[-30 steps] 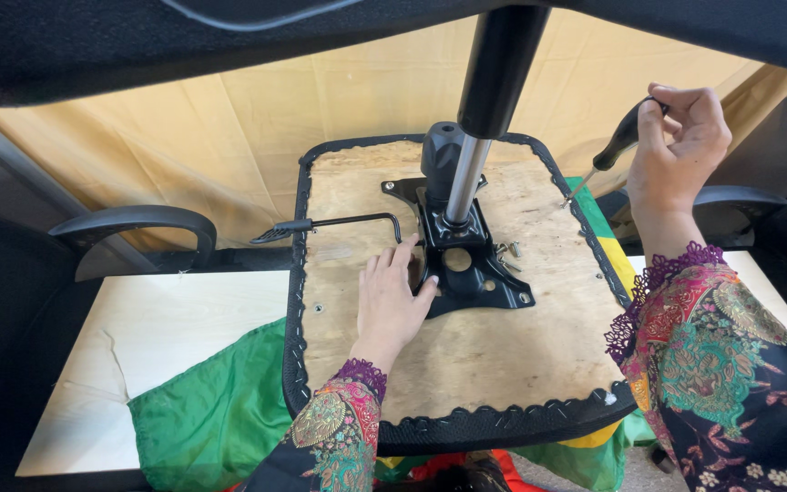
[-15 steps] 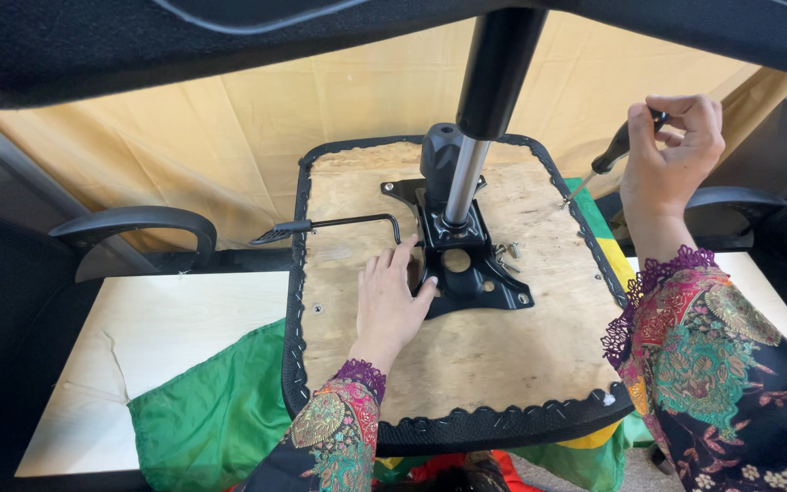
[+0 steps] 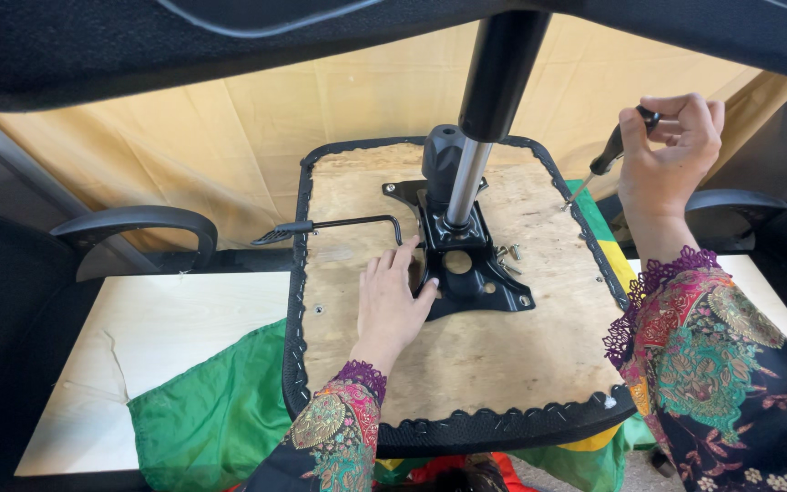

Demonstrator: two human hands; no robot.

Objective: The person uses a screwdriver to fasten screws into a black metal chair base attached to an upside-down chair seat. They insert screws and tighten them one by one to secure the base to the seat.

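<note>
head view: right hand (image 3: 665, 150) now clenched on screwdriver (image 3: 614, 155), drawn back off right edge of seat underside (image 3: 466, 364). left hand (image 3: 392, 302) unmoved, flat, grasping nothing, beside mechanism plate (image 3: 466, 273) at seat centre.

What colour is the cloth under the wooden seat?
Green cloth, with some yellow at the right, seen in the head view.

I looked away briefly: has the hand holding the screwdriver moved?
Yes. The right hand with the screwdriver has dropped slightly and drifted left, toward the seat board's right edge; the tip now nearly meets it.
</note>
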